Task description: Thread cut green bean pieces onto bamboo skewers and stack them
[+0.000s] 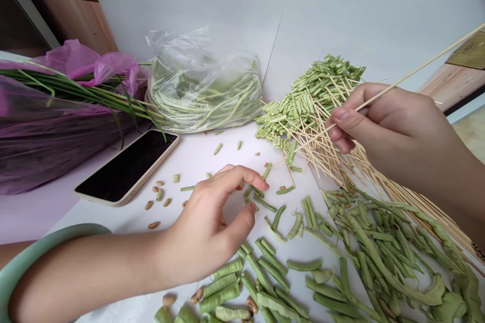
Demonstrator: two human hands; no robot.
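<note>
My right hand (401,131) pinches a thin wooden skewer (409,73), which slants up to the right with its lower tip free of beans. Thumb and index finger of my left hand (220,217) are apart, over short cut green bean pieces (265,204) on the white surface; nothing shows between them. More cut pieces (223,287) lie at the front, and a heap of longer beans (397,257) is at the front right. Below my right hand lie many skewers (326,154), with a pile of bean pieces threaded on skewers (303,106) at their far ends.
A clear plastic bag of long beans (204,96) stands at the back. On the left are a purple bag with green stalks (56,126) and a phone (129,166). Loose brown seeds (153,224) are scattered nearby. A white panel (371,25) rises behind.
</note>
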